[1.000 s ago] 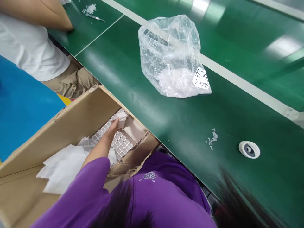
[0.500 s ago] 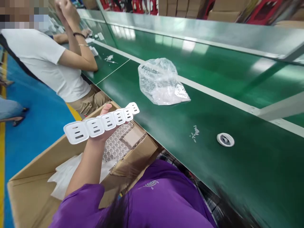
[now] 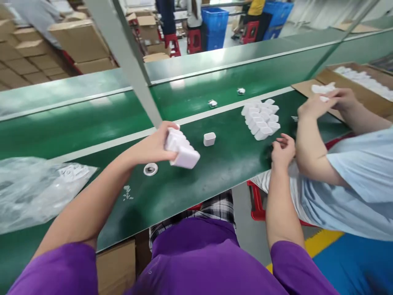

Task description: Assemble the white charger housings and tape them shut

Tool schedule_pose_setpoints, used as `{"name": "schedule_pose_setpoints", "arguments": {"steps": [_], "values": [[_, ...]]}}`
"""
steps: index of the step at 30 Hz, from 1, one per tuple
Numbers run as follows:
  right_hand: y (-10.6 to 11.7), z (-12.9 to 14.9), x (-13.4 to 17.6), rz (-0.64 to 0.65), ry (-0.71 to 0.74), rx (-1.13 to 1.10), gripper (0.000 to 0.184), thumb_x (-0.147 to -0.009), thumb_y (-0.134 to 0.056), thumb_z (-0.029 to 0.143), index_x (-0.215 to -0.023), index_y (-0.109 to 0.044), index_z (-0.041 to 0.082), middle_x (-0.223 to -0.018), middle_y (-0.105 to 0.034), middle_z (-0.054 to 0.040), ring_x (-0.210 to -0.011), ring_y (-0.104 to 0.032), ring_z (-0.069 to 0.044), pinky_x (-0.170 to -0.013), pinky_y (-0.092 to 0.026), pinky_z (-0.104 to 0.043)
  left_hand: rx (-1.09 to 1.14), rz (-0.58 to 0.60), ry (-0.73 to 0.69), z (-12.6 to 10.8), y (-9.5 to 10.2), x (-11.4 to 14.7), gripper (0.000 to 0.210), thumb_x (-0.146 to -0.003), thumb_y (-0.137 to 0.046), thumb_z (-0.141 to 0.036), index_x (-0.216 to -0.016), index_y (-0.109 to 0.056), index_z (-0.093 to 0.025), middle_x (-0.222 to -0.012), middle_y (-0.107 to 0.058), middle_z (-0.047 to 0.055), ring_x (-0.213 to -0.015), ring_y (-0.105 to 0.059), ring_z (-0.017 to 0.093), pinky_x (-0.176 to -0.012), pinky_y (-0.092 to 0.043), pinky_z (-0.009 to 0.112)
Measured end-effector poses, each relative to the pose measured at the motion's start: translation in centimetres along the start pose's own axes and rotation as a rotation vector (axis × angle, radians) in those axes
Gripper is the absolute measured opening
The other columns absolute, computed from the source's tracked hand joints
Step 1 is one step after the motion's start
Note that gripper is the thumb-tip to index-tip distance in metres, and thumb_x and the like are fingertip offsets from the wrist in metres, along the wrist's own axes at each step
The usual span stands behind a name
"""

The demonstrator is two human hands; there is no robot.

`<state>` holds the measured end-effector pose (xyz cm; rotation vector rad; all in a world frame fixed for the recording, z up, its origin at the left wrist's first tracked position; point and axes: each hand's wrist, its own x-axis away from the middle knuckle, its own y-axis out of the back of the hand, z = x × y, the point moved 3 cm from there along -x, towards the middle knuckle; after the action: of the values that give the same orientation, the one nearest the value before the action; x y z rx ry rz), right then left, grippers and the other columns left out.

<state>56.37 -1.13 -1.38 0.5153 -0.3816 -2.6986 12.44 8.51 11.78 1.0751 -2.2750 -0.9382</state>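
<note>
My left hand (image 3: 156, 144) is closed around a row of white plastic charger housings (image 3: 185, 155), held above the green table. Just right of them, a single white housing (image 3: 209, 139) stands on the table. My right hand (image 3: 283, 151) is at the table's front edge, its fingers loosely curled and apart, with nothing visible in them. Beyond it, a cluster of white housings (image 3: 260, 119) stands in rows. Below my left hand lies a white ring-shaped roll (image 3: 150, 169).
A clear plastic bag (image 3: 39, 192) lies at the left, with tiny pale pieces (image 3: 127, 193) nearer me. At the right a co-worker's hands (image 3: 322, 104) hold something white beside an open cardboard box (image 3: 362, 88). A metal post (image 3: 125, 57) rises at the far side.
My view has swung right, from the carton to the table. My left hand has carried the row of housings over the table, and my right hand has come into view.
</note>
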Motion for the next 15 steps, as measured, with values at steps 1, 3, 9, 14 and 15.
{"name": "schedule_pose_setpoints", "arguments": {"steps": [1,3,9,14,15], "values": [[-0.1,-0.2,-0.2,0.004,-0.002,-0.006,0.029,-0.079,-0.058,0.006,-0.104,-0.066,0.018,-0.089,-0.068,-0.0035,-0.074,-0.062,-0.014,-0.079,-0.054,-0.034,-0.097,0.047,0.027,-2.4,-1.1,-3.0,0.082,-0.061,-0.075,-0.04,-0.132,-0.041,-0.019,-0.116,-0.063,0.004,-0.113,-0.064,0.034,-0.096,-0.056,0.045],[-0.6,-0.2,-0.3,0.026,0.008,-0.024,0.036,-0.071,-0.055,0.008,-0.104,-0.065,0.018,-0.087,-0.067,-0.0022,-0.072,-0.061,-0.015,-0.079,-0.054,-0.035,-0.226,0.083,0.023,-6.9,-3.0,-8.2,0.077,-0.066,-0.075,-0.037,-0.133,-0.041,-0.017,-0.113,-0.062,0.006,-0.112,-0.063,0.033,-0.095,-0.055,0.044],[-0.8,-0.4,-0.6,0.09,0.056,-0.036,0.039,-0.07,-0.052,0.019,-0.107,-0.065,0.02,-0.092,-0.068,-0.0035,-0.07,-0.06,-0.016,-0.076,-0.055,-0.034,-0.522,0.193,-0.113,-14.9,-9.3,-19.5,0.093,-0.068,-0.08,-0.038,-0.144,-0.035,-0.007,-0.135,-0.053,0.017,-0.14,-0.035,0.046,-0.111,-0.039,0.05],[-0.9,-0.8,-1.1,0.112,0.074,-0.024,0.038,-0.073,-0.049,0.021,-0.107,-0.066,0.02,-0.093,-0.069,-0.0052,-0.068,-0.059,-0.015,-0.074,-0.055,-0.032,-0.541,0.319,-0.031,-15.9,-15.3,-24.9,0.1,-0.063,-0.085,-0.04,-0.145,-0.04,-0.005,-0.149,-0.045,0.026,-0.147,-0.026,0.049,-0.121,-0.022,0.057],[-1.0,-0.8,-1.1,0.117,0.076,-0.023,0.038,-0.073,-0.049,0.021,-0.107,-0.066,0.02,-0.093,-0.069,-0.0053,-0.068,-0.059,-0.015,-0.074,-0.055,-0.032,-0.513,0.308,-0.027,-15.9,-16.0,-25.5,0.102,-0.061,-0.086,-0.043,-0.144,-0.041,-0.005,-0.151,-0.043,0.028,-0.148,-0.024,0.05,-0.121,-0.021,0.058]]}}
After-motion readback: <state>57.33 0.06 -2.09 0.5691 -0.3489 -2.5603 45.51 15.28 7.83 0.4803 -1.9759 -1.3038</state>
